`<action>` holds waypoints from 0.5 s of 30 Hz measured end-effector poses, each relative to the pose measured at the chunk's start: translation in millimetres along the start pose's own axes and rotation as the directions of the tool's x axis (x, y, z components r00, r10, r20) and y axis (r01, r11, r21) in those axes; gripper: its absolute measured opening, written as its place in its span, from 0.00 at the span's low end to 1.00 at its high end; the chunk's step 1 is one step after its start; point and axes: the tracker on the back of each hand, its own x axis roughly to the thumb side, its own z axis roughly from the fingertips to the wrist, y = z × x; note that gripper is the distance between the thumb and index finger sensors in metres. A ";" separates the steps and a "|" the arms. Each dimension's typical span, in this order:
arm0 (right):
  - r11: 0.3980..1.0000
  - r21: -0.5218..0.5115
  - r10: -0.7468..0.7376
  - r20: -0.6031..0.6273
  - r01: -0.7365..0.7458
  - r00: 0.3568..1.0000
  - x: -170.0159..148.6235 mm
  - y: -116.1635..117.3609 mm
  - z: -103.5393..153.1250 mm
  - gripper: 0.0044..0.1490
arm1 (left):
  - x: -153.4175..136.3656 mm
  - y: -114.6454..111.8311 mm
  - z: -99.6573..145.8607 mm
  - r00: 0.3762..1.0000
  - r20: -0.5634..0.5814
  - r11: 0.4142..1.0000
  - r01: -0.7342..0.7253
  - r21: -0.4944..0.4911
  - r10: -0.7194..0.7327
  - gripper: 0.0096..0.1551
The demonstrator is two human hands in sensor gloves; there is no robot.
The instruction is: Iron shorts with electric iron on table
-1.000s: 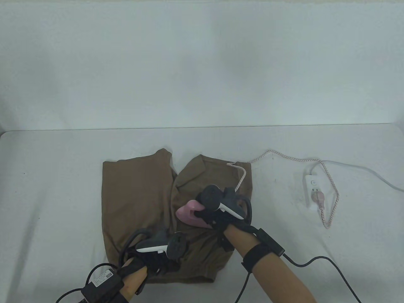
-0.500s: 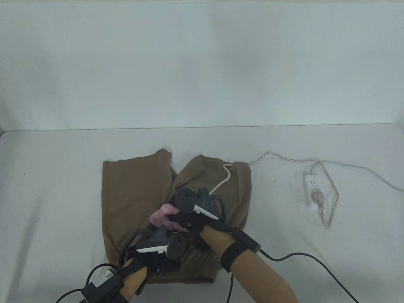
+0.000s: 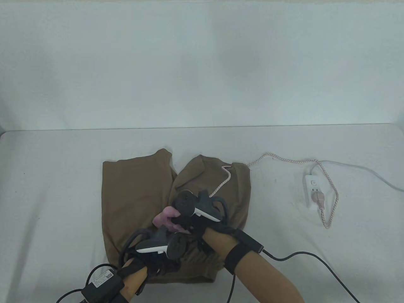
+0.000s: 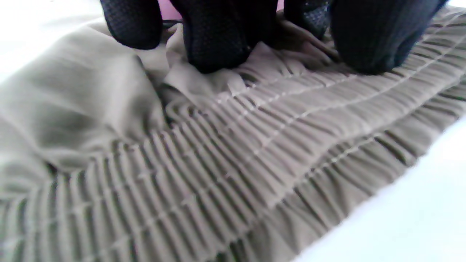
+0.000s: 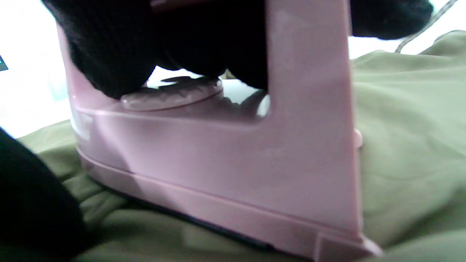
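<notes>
Right hand (image 3: 202, 217) grips the iron (image 5: 218, 160); left fingers (image 4: 218, 47) press, seemingly flat, near the shorts' (image 3: 135, 189) waistband edge.

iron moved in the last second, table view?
Yes. The pink iron, gripped by the right hand, slid leftward across the shorts, farther from the power strip and closer to the left hand.

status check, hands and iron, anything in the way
Right hand grips pink iron, soleplate down on brown shorts. Left hand presses the waistband flat. Iron's cord trails across the shorts behind the iron, plugged into power strip.
</notes>
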 end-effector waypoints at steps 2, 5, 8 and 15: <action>1.000 0.008 0.001 -0.009 -0.001 1.000 -6.7 -1.4 3.7 0.32 | 0.1 0.2 0.1 1.000 -0.001 1.000 0.005 0.000 -0.005 0.44; 1.000 0.008 0.015 -0.019 -0.015 1.000 -19.7 -3.7 11.0 0.32 | -0.1 0.0 0.1 1.000 -0.001 1.000 0.004 -0.001 -0.004 0.44; 1.000 0.011 -0.005 -0.033 0.006 0.999 -34.5 -6.6 19.7 0.31 | -0.4 -0.2 0.2 1.000 -0.001 1.000 0.000 0.001 0.000 0.44; 0.999 0.015 0.047 -0.044 -0.046 0.998 -59.2 -11.0 36.9 0.31 | -0.4 -0.6 0.3 1.000 0.000 1.000 -0.003 0.002 0.003 0.44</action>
